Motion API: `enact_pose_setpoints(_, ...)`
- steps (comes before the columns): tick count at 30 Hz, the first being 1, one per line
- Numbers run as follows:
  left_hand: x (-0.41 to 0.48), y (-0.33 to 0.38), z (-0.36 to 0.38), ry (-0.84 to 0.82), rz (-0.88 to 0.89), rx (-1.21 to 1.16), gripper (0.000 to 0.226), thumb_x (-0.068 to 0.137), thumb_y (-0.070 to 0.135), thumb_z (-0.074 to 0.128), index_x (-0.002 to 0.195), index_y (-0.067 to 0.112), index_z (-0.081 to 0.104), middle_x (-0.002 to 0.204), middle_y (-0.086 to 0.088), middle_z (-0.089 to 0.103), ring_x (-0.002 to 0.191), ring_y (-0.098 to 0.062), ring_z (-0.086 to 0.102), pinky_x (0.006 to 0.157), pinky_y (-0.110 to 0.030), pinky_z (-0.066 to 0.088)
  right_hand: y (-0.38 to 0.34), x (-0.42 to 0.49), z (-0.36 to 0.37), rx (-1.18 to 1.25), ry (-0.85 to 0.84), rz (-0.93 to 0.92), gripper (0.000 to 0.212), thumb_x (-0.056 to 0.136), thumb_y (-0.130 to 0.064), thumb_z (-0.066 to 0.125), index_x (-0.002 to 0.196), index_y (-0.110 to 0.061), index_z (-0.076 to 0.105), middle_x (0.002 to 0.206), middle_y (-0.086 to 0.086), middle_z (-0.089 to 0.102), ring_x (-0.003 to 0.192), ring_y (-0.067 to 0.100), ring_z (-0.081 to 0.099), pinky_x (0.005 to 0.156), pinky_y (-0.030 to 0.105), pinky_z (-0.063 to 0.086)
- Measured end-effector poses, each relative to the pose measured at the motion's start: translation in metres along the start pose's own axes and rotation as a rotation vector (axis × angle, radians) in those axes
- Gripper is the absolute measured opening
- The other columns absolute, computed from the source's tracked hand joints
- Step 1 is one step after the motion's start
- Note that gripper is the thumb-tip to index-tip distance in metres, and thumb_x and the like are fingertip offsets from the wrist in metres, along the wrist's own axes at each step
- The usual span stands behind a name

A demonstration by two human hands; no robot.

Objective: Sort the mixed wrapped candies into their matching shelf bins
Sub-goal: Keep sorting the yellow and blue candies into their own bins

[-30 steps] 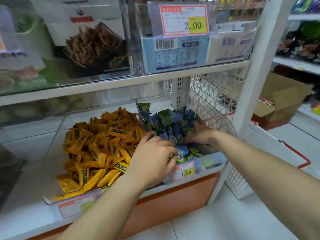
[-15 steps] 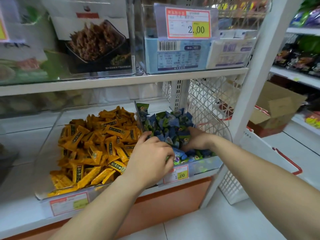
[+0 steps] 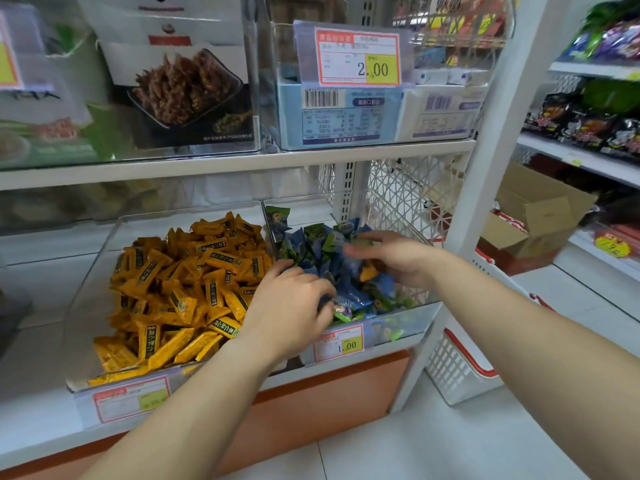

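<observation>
Two clear bins sit side by side on the lower shelf. The left bin (image 3: 100,271) holds a heap of orange wrapped candies (image 3: 194,271). The right bin (image 3: 412,318) holds blue and green wrapped candies (image 3: 311,242). My left hand (image 3: 291,306) rests on the front left of the blue pile, fingers curled down into it; what they grip is hidden. My right hand (image 3: 394,258) hovers palm down just above the middle of that pile, with an orange candy (image 3: 367,271) showing under the palm between thumb and fingers.
A price tag reading 1.00 (image 3: 339,342) hangs on the right bin's front. The shelf above (image 3: 242,161) carries clear boxes of packaged goods. A white shelf post (image 3: 485,168) stands right of the bins, with a white basket (image 3: 457,368) and a cardboard box (image 3: 540,216) beyond.
My right hand has lifted out of the blue pile and an orange candy now shows beneath it. My left hand stays at the front of the same bin. The camera has moved closer.
</observation>
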State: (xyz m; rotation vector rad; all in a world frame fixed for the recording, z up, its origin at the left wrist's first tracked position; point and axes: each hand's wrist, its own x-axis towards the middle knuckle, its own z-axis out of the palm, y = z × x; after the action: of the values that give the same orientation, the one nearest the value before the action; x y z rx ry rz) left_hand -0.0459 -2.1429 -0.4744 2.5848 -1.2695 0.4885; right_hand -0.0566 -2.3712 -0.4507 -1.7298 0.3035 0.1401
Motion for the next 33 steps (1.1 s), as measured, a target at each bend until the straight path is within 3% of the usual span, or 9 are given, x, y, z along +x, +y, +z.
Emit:
enact_pose_setpoints(4, 0.001, 0.002, 0.000, -0.009, 0.012, 0.047, 0.029, 0.091, 0.042, 0.046, 0.097, 0.034, 0.074, 0.099, 0.014, 0.072, 0.096, -0.014, 0.061, 0.109, -0.038, 0.030, -0.018, 0.000, 0.004, 0.208, -0.035, -0.016, 0.058, 0.082, -0.032, 0.078, 0.130, -0.018, 0.050, 0.124, 0.014, 0.065, 0.104, 0.025, 0.070, 0.084, 0.035, 0.057)
enact_pose_setpoints(9, 0.000, 0.000, 0.000, -0.029, 0.046, 0.099, 0.035, 0.092, 0.043, 0.041, 0.093, 0.033, 0.075, 0.094, 0.013, 0.072, 0.094, -0.013, 0.060, 0.109, -0.037, 0.027, -0.013, 0.000, -0.003, -0.674, 0.301, -0.058, 0.013, 0.093, -0.017, 0.060, 0.100, -0.010, 0.069, 0.089, 0.007, 0.073, 0.085, 0.027, 0.071, 0.075, 0.038, 0.057)
enact_pose_setpoints(13, 0.005, 0.002, -0.002, -0.031, 0.045, 0.145, 0.036, 0.092, 0.041, 0.039, 0.086, 0.027, 0.071, 0.079, 0.007, 0.071, 0.076, -0.016, 0.063, 0.099, -0.036, 0.039, 0.003, -0.002, -0.005, -1.115, 0.134, 0.178, 0.016, 0.094, -0.013, 0.051, 0.097, -0.004, 0.064, 0.090, 0.012, 0.065, 0.082, 0.028, 0.062, 0.061, 0.027, 0.046)
enact_pose_setpoints(16, 0.022, 0.014, -0.005, -0.011, 0.032, 0.166, 0.028, 0.092, 0.038, 0.042, 0.088, 0.024, 0.067, 0.073, 0.002, 0.068, 0.065, -0.022, 0.063, 0.083, -0.035, 0.048, 0.013, -0.001, 0.001, -1.082, 0.031, 0.205, 0.013, 0.095, -0.011, 0.050, 0.106, -0.008, 0.058, 0.087, 0.004, 0.057, 0.085, 0.023, 0.055, 0.062, 0.025, 0.043)
enact_pose_setpoints(20, 0.043, 0.035, 0.007, -0.171, 0.055, 0.142, 0.026, 0.093, 0.035, 0.051, 0.111, 0.021, 0.063, 0.103, -0.002, 0.065, 0.096, -0.028, 0.063, 0.076, -0.035, 0.046, 0.020, -0.001, 0.002, -1.014, 0.053, 0.203, 0.019, 0.088, -0.007, 0.060, 0.074, -0.015, 0.051, 0.075, 0.003, 0.055, 0.067, 0.018, 0.052, 0.044, 0.015, 0.040)
enact_pose_setpoints(22, 0.048, 0.035, 0.015, -0.365, -0.018, 0.083, 0.029, 0.097, 0.037, 0.047, 0.116, 0.019, 0.061, 0.111, -0.005, 0.064, 0.102, -0.029, 0.061, 0.075, -0.036, 0.047, 0.025, -0.003, 0.001, -1.036, 0.044, 0.170, 0.005, 0.089, -0.010, 0.064, 0.085, -0.012, 0.061, 0.091, 0.008, 0.063, 0.079, 0.020, 0.055, 0.059, 0.022, 0.043)
enact_pose_setpoints(25, 0.049, 0.027, 0.017, -0.428, -0.058, 0.030, 0.030, 0.095, 0.030, 0.053, 0.122, 0.020, 0.061, 0.118, -0.008, 0.062, 0.108, -0.030, 0.059, 0.081, -0.041, 0.054, 0.028, -0.003, -0.005, -0.924, 0.138, 0.134, 0.033, 0.082, -0.019, 0.079, 0.110, -0.007, 0.066, 0.101, 0.008, 0.070, 0.080, 0.019, 0.063, 0.066, 0.024, 0.049)
enact_pose_setpoints(30, 0.050, 0.026, 0.012, -0.472, -0.061, 0.007, 0.030, 0.090, 0.014, 0.054, 0.119, 0.015, 0.059, 0.115, -0.012, 0.059, 0.104, -0.033, 0.059, 0.081, -0.040, 0.053, 0.028, -0.011, -0.013, -0.866, 0.212, 0.051, 0.039, 0.077, -0.025, 0.085, 0.107, -0.005, 0.069, 0.098, 0.009, 0.073, 0.087, 0.024, 0.068, 0.078, 0.034, 0.057)
enact_pose_setpoints(33, 0.050, 0.025, 0.012, -0.460, -0.110, -0.034, 0.031, 0.087, 0.008, 0.056, 0.117, 0.012, 0.061, 0.110, -0.012, 0.062, 0.102, -0.032, 0.061, 0.079, -0.039, 0.054, 0.023, -0.018, -0.017, -0.655, 0.268, -0.022, 0.041, 0.075, -0.020, 0.087, 0.110, -0.009, 0.068, 0.086, 0.000, 0.071, 0.074, 0.013, 0.067, 0.063, 0.021, 0.053)
